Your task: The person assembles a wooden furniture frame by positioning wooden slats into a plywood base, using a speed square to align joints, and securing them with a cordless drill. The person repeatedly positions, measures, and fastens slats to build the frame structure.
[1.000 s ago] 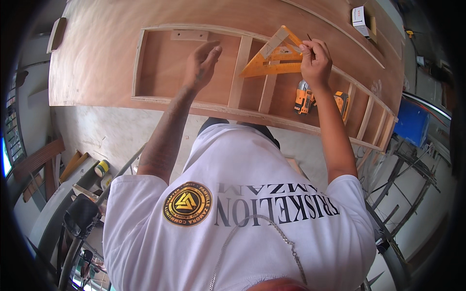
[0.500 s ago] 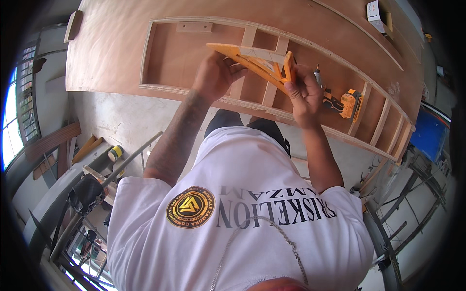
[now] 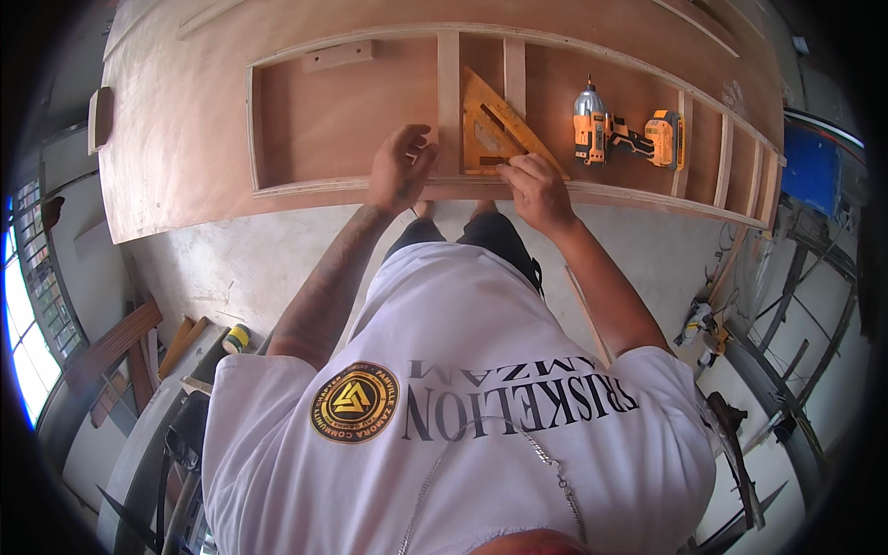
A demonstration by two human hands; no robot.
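A large reddish-brown plywood panel with a pale wooden frame (image 3: 277, 120) is laid across the upper view. At about eleven o'clock of the frame's near rail, the left hand (image 3: 400, 168) is rested with curled fingers against an upright pale wooden slat (image 3: 449, 102); nothing is gripped. At one o'clock of that hand, an orange triangular plastic square (image 3: 495, 129) is lain flat beside the slat, its lower edge pinched by the right hand (image 3: 536, 190). Squaring or marking the slat appears in hand; a steady hold is called for next. At three o'clock, a yellow-and-black cordless driver (image 3: 624, 134) is left untouched.
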